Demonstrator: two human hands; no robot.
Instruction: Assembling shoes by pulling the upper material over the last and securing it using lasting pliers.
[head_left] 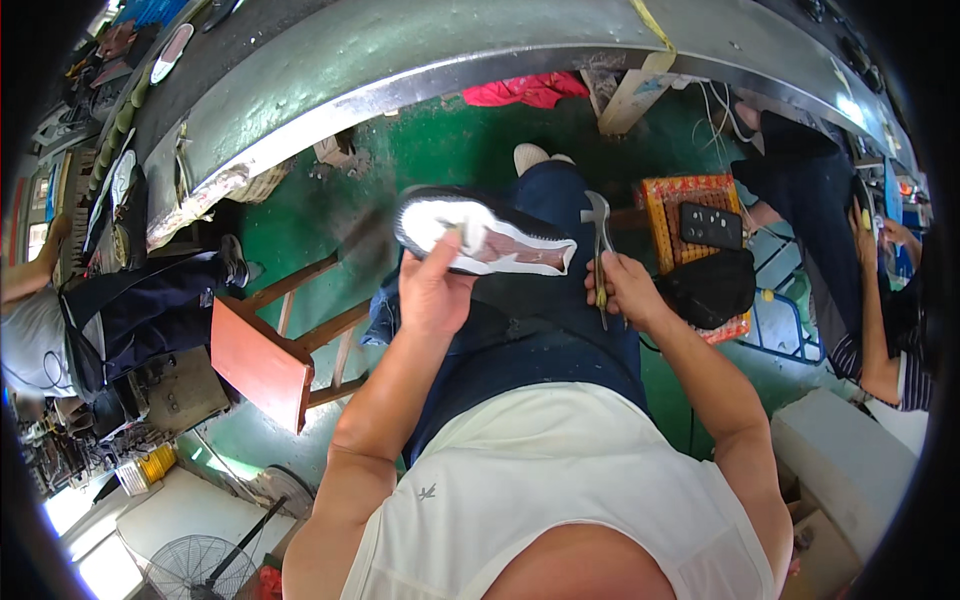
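My left hand point(436, 292) grips a shoe upper on a last point(490, 236), bottom side up over my lap. Its heel end is at the left and its toe points right. The underside shows a white edge and a brownish middle, and the rim is dark. My thumb presses on the white part near the heel; the fingers beneath are hidden. To the right, my right hand point(625, 284) is closed around metal lasting pincers point(599, 222). Their curved head points up, away from me, and sits a little apart from the shoe's toe.
A metal-edged workbench point(400, 90) curves across the front. A wooden stool point(262, 360) stands at left. On the right, a woven-topped seat point(672, 205) carries a dark remote-like device point(711, 225) and a black bag point(708, 288). People sit on both sides; a fan point(200, 570) stands lower left.
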